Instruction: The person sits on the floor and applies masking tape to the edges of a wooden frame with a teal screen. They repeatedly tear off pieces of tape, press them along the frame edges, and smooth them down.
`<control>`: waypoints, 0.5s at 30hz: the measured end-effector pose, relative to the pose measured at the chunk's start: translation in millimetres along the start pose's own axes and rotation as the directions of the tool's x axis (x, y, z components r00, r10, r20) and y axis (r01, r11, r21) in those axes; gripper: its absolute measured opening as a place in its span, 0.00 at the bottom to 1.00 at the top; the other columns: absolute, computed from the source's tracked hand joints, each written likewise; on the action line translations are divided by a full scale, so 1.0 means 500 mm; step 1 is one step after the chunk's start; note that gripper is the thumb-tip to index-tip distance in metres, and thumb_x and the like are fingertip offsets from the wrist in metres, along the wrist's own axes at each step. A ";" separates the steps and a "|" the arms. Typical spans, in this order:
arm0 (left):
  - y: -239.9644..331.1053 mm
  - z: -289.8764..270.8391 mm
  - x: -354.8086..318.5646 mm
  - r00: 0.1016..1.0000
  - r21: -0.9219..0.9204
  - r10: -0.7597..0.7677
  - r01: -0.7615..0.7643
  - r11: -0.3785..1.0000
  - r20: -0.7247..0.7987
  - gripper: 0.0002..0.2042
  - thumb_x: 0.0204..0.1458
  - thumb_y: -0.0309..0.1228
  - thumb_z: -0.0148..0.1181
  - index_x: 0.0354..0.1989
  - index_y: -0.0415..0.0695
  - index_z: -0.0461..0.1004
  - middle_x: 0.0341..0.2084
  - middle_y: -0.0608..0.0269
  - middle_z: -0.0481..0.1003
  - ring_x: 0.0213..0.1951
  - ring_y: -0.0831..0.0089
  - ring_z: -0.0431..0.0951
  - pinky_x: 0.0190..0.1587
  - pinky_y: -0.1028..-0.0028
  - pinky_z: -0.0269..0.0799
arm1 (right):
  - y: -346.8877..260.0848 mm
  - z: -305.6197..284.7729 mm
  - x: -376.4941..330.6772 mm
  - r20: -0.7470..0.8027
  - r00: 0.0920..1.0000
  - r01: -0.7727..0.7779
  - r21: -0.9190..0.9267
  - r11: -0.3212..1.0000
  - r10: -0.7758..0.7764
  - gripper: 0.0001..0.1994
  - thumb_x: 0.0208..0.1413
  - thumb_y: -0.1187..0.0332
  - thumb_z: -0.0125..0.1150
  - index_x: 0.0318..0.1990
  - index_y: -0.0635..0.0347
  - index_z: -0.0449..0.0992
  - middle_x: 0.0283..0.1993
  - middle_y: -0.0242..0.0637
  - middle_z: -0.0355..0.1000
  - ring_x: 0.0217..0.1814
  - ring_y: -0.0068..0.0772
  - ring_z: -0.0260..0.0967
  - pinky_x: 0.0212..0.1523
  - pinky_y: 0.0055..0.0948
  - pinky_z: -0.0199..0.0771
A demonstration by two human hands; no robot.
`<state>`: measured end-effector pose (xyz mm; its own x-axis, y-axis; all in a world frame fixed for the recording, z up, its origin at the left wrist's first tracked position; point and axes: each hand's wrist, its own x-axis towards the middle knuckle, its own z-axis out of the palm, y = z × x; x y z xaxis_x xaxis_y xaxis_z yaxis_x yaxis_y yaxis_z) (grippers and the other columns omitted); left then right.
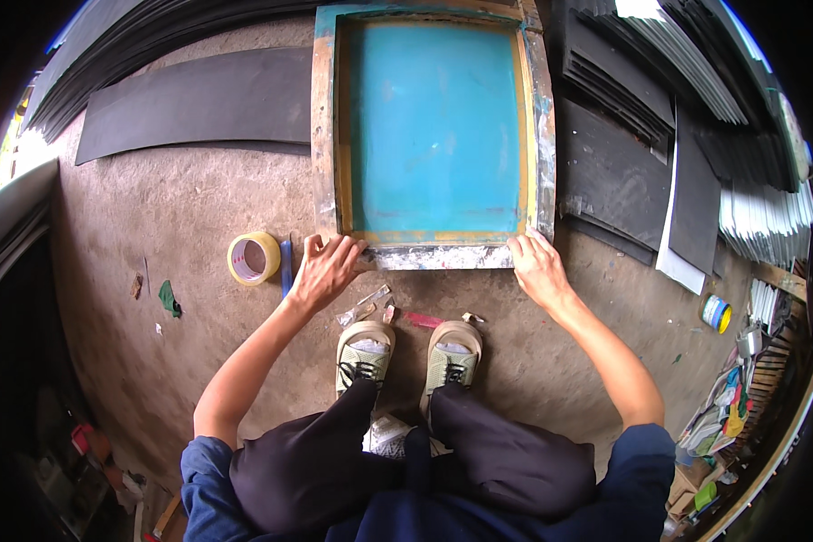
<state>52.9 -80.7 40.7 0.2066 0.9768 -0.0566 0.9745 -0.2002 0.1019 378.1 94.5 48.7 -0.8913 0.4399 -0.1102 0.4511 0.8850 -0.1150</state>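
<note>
A screen printing frame (pixel 443 258) with blue-green mesh (pixel 438 135) lies in front of me, its worn wooden bars smeared with paint. Yellowish tape lines the inner edges of the mesh. My left hand (pixel 328 271) grips the near left corner, fingers curled over the wood. At the near right corner, my right hand (pixel 540 268) is closed on the same frame. Left of my left hand, a roll of clear yellowish tape (pixel 238 262) rests on the floor beside a thin blue strip (pixel 286 268).
Black sheets (pixel 199 99) lie left of the frame, and stacked dark boards (pixel 614 172) stand to its right. Scraps (pixel 366 307) and a red strip (pixel 423 320) lie before my shoes (pixel 365 357). A yellow-and-blue can (pixel 717 313) sits at the right, near cluttered shelving (pixel 732 415).
</note>
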 end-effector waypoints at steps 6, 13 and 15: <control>-0.038 -0.005 0.028 0.996 -0.083 -0.010 0.018 0.996 0.085 0.27 0.40 0.35 0.64 0.50 0.45 0.63 0.38 0.63 0.64 0.45 0.70 0.66 0.46 0.60 0.53 | 0.003 -0.018 0.020 -0.003 1.000 0.003 0.036 0.999 -0.003 0.12 0.39 0.79 0.54 0.35 0.66 0.65 0.34 0.44 0.64 0.46 0.43 0.64 0.62 0.41 0.54; 0.001 -0.031 0.051 0.988 -0.165 0.097 -0.077 0.983 0.119 0.32 0.50 0.28 0.52 0.64 0.48 0.46 0.39 0.61 0.68 0.44 0.68 0.68 0.58 0.57 0.51 | -0.042 -0.040 0.035 0.009 0.996 -0.088 0.262 0.961 0.089 0.30 0.42 0.72 0.64 0.55 0.67 0.61 0.46 0.47 0.65 0.55 0.47 0.59 0.64 0.42 0.51; 0.008 -0.043 0.064 0.988 -0.140 0.083 -0.064 0.988 0.132 0.32 0.50 0.29 0.53 0.64 0.50 0.47 0.39 0.63 0.68 0.44 0.69 0.68 0.58 0.59 0.52 | -0.044 -0.014 0.037 -0.050 0.999 0.013 0.238 0.971 -0.002 0.29 0.41 0.70 0.64 0.53 0.66 0.62 0.45 0.47 0.67 0.55 0.45 0.61 0.63 0.40 0.53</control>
<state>61.4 -48.6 60.5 0.2963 0.9382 -0.1790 0.9373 -0.2496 0.2432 351.4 84.0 56.1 -0.8932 0.4456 -0.0604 0.4372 0.8291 -0.3484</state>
